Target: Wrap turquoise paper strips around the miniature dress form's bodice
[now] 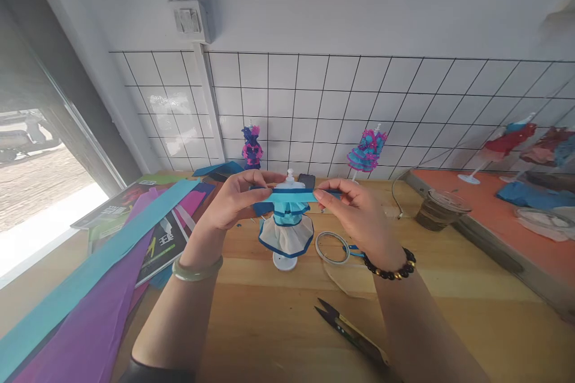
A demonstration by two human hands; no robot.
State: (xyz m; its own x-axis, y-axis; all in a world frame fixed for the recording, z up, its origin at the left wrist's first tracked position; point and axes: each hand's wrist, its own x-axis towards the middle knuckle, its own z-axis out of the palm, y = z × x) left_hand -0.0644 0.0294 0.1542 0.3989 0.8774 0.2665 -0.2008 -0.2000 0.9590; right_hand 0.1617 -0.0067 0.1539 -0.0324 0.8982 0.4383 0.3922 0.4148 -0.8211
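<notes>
Between my two hands a light blue paper strip (293, 195) with a dark blue edge is stretched level. My left hand (242, 194) pinches its left end, and my right hand (344, 200) pinches the right end between thumb and fingers. The strip lies across the upper body of a small white dress-form stand (290, 177); whether it touches cannot be told. The form wears a ruffled blue top (287, 213) and a flared white skirt (286, 237) with dark blue trim. Below it shows the round white base (284, 261).
A roll of tape (332, 248) lies right of the stand, and black thread snips (350, 332) lie nearer. Coloured paper sheets (103, 293) and magazines (162, 251) cover the left. Small dressed forms (252, 148) stand by the tiled wall. A plastic cup (442, 209) sits at right.
</notes>
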